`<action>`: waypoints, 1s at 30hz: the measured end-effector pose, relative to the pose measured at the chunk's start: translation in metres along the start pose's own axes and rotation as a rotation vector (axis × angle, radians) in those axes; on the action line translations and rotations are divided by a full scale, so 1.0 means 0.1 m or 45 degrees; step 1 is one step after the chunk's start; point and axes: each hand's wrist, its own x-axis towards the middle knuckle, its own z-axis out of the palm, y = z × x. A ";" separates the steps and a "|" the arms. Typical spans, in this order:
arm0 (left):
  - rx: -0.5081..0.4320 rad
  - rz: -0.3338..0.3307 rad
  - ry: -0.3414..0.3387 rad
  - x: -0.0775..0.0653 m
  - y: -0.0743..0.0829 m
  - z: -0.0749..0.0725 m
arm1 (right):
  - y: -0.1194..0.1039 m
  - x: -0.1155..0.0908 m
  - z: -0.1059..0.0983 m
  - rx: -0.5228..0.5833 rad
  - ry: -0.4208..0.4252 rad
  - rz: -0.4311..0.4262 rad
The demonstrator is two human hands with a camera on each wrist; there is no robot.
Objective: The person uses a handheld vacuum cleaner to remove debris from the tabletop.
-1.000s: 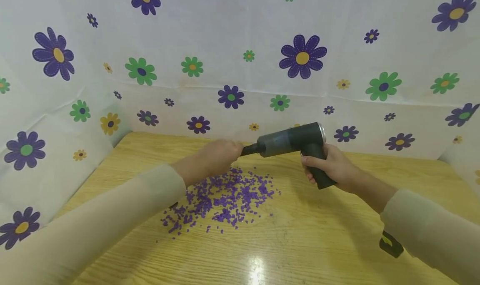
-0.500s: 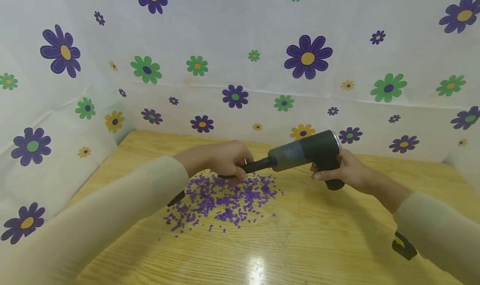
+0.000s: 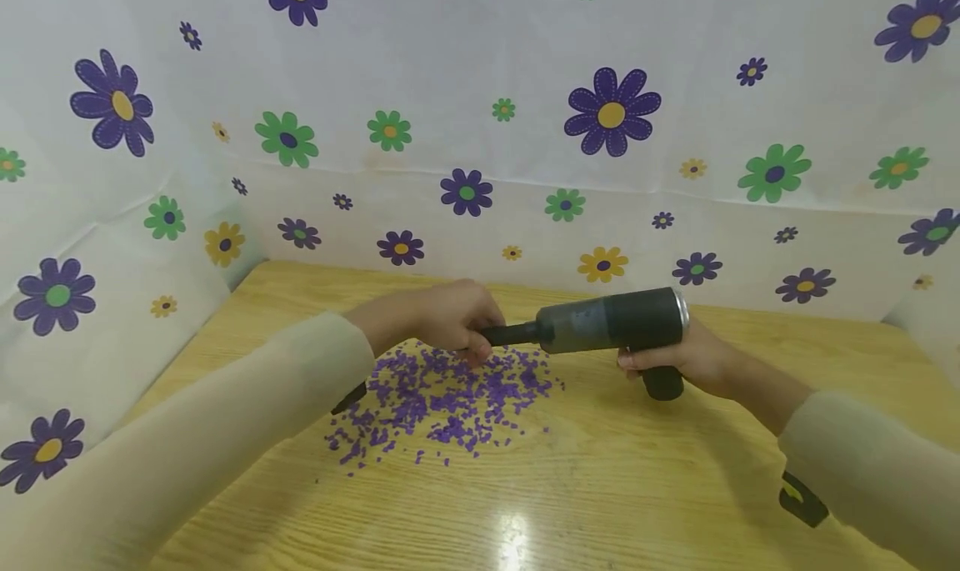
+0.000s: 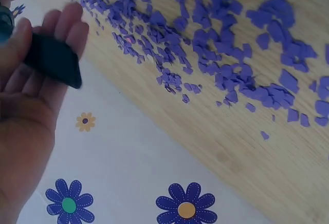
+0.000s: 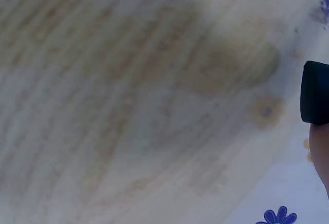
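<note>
A black handheld vacuum cleaner (image 3: 641, 321) with a see-through dust cup lies almost level above the table in the head view. My right hand (image 3: 697, 356) grips its handle (image 3: 663, 383) from the right. On the left, my left hand (image 3: 453, 317) holds the slim black nozzle (image 3: 513, 334) at the vacuum's front. The left wrist view shows the nozzle's flat, slanted end (image 4: 54, 62) between thumb and fingers. Beneath the left hand, small purple scraps (image 3: 450, 404) lie scattered. In the right wrist view only the handle's dark end (image 5: 315, 93) and part of the hand (image 5: 321, 154) appear.
The wooden table (image 3: 600, 496) meets a white flowered sheet (image 3: 525, 62) at the back and left side. Dark wrist devices show under both sleeves, the right one (image 3: 802, 499) with a yellow mark.
The vacuum cleaner has come down and slightly right, its rear end lowering until nearly level. My left hand has turned and shifted slightly right, its thumb now showing by the nozzle.
</note>
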 end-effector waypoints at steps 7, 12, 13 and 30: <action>0.390 0.077 0.164 0.08 0.00 0.06 | 0.14 -0.06 0.06 0.077 0.099 -0.040; 0.425 0.022 0.192 0.13 0.03 0.05 | 0.19 -0.11 0.02 0.048 0.246 -0.092; 0.418 0.013 0.192 0.14 0.03 0.05 | 0.20 -0.12 0.00 0.041 0.260 -0.108; 0.432 0.171 0.255 0.44 0.16 0.25 | 0.38 -0.35 -0.28 0.068 0.193 -0.356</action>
